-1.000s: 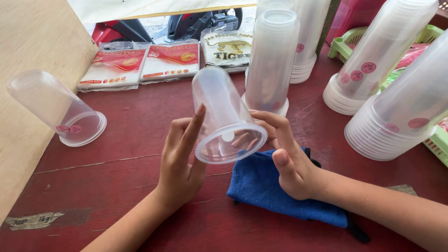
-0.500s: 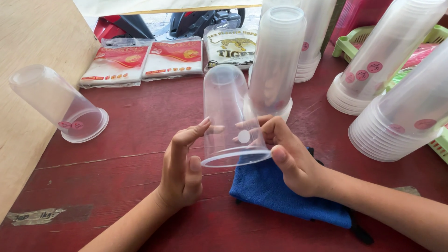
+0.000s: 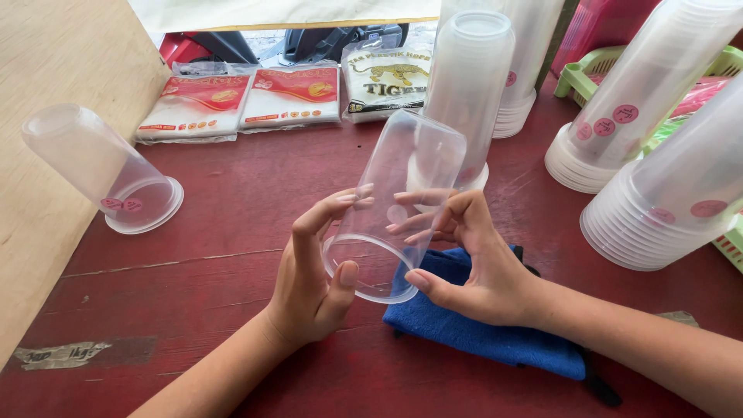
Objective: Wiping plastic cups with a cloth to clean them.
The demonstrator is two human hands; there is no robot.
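Red tabletop [image 3: 232, 186]: worn painted wood, scratched.
Hands: left hand [image 3: 313, 271] and right hand [image 3: 472, 263] both grip clear plastic cup [image 3: 398, 205], tilted.
Beneath: blue cloth [image 3: 472, 329].
Beyond: possibly a parked motorbike [image 3: 333, 42].

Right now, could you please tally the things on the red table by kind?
Single clear cup held by both hands: 1
Clear cup stacks: 5
Flat packets: 3
Blue cloth: 1
Total: 10

Bright, even daylight enters from the table's [image 3: 232, 201] far edge; shadows are soft, focus sharp, edges slightly distorted.
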